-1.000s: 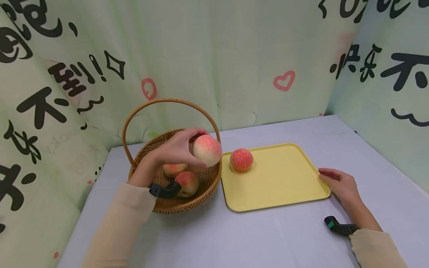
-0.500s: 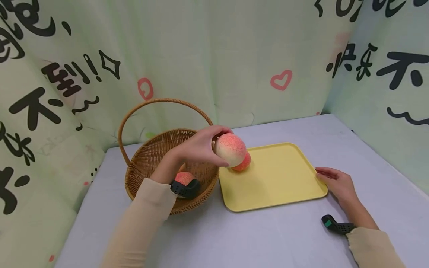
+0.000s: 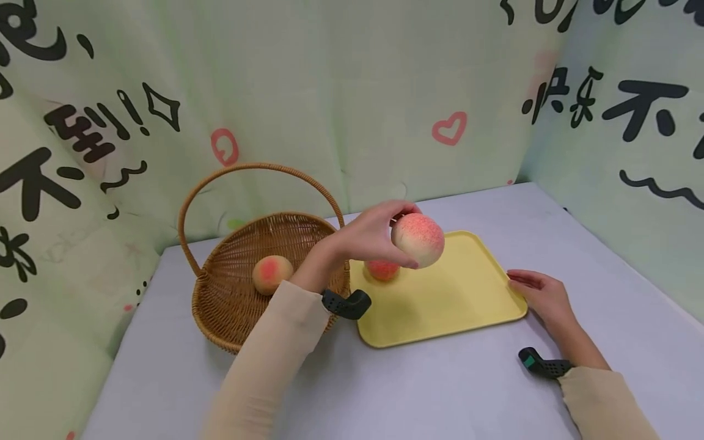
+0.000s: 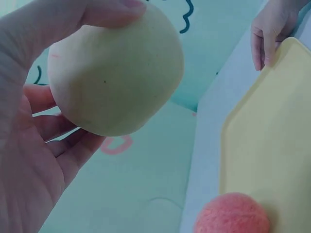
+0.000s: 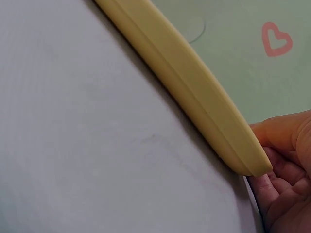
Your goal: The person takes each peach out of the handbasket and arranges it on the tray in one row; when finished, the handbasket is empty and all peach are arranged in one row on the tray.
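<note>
My left hand grips a pale peach with a pink top, thumb on one side and fingers round the other. It is held above the yellow tray, near its back edge. A redder peach lies on the tray at the left, partly covered by the left hand. In the left wrist view the pale underside of the held peach fills the upper part. My right hand holds the tray's right edge, its thumb at the rim and its fingers bent beside it in the right wrist view.
A wicker basket with a tall arched handle stands left of the tray. One peach shows inside it; the left forearm hides part of the basket. A printed curtain hangs behind the table.
My left hand has carried the pale peach rightward from over the basket to over the tray. My right hand stays at the tray's edge. The head view has shifted slightly.
</note>
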`<control>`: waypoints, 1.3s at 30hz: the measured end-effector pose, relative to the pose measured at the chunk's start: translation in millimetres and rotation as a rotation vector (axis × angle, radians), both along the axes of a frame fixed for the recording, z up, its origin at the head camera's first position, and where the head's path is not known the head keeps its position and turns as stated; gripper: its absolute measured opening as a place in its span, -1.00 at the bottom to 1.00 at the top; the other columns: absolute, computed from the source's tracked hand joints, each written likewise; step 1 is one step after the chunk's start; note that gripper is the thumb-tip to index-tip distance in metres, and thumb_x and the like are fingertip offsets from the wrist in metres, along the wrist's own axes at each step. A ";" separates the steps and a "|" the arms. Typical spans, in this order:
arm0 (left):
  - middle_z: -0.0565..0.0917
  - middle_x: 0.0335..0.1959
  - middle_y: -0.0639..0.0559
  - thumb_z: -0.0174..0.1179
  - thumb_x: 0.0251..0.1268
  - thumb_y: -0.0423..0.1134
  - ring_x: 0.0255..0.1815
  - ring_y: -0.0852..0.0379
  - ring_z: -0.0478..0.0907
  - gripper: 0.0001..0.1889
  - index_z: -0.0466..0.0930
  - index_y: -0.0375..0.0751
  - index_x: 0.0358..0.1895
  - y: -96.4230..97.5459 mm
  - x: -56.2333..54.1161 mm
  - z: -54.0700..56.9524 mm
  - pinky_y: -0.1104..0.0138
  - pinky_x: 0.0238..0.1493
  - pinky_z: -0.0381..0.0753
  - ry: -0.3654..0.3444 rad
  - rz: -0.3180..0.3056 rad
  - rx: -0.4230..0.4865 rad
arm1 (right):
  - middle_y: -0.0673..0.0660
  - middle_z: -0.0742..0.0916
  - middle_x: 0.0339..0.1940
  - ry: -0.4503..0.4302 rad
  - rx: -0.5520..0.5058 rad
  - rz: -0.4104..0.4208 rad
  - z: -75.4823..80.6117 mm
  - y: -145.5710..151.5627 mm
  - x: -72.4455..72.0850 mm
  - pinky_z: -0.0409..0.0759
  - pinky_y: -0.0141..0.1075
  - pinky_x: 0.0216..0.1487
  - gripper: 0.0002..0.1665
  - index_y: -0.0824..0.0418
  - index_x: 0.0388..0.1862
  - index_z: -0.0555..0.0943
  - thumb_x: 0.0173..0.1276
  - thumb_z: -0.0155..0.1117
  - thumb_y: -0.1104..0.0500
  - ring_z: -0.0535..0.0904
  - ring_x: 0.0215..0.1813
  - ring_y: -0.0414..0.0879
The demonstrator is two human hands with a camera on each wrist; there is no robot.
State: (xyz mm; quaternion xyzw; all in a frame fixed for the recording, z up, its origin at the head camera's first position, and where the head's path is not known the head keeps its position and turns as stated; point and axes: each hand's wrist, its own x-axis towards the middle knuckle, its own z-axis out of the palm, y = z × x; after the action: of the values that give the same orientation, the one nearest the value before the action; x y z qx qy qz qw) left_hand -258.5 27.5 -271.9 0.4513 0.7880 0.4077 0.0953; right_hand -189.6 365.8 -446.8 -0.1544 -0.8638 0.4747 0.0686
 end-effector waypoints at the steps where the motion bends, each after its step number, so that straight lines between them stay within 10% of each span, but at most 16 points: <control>1: 0.47 -0.09 0.12 0.47 -0.25 -0.16 -0.07 0.25 0.38 -0.36 0.43 -0.13 0.02 3.8 -2.1 -1.4 0.40 -0.15 0.47 0.005 0.008 0.002 | 0.37 0.51 0.12 0.003 -0.003 -0.002 0.5 0.5 0.3 0.45 -0.63 -0.29 -0.42 0.39 0.20 0.40 0.37 0.09 0.02 0.42 -0.18 -0.39; 18: 0.50 -0.19 0.13 0.43 -0.20 -0.13 -0.21 0.21 0.44 -0.43 0.43 -0.15 -0.04 36.6 -34.3 -52.0 0.34 -0.26 0.50 -0.059 0.282 0.002 | 0.37 0.53 0.09 0.014 -0.026 0.005 7.4 -5.0 2.1 0.45 -0.62 -0.28 -0.46 0.40 0.17 0.43 0.35 0.12 0.05 0.44 -0.19 -0.36; 39: 0.42 -0.05 0.01 0.42 -0.23 -0.04 -0.15 0.13 0.40 -0.24 0.34 -0.19 0.15 92.2 -27.0 -103.3 0.30 -0.18 0.46 -0.172 0.576 0.036 | 0.38 0.55 0.06 0.030 -0.045 -0.018 8.2 -1.1 4.6 0.46 -0.60 -0.29 -0.48 0.43 0.14 0.45 0.34 0.14 0.09 0.43 -0.27 -0.47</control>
State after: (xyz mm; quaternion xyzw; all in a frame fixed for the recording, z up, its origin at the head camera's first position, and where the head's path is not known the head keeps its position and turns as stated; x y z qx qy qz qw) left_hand -285.4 119.7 -375.2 0.1745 0.8654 0.4686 0.0341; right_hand -185.0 364.7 -438.7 -0.1562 -0.8503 0.4958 0.0824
